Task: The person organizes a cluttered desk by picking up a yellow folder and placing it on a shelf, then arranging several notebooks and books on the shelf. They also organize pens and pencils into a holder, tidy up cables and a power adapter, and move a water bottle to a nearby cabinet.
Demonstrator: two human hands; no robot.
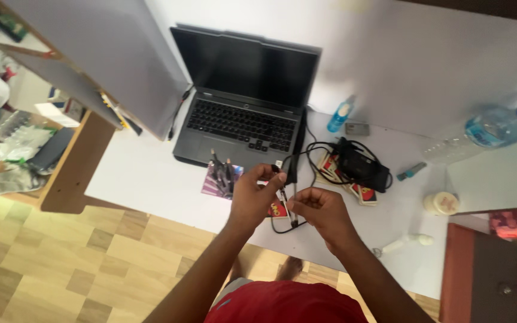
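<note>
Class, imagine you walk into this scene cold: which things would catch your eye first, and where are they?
Probably the two hands, left hand and right hand, raised together at the table's near edge, pinching a thin dark pen. Behind them an open laptop with a dark screen stands on the white table, with a tangle of black cable to its right.

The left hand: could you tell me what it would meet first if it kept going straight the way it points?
Probably the pens just beyond the left hand, then the laptop; depth is unclear from above.
</note>
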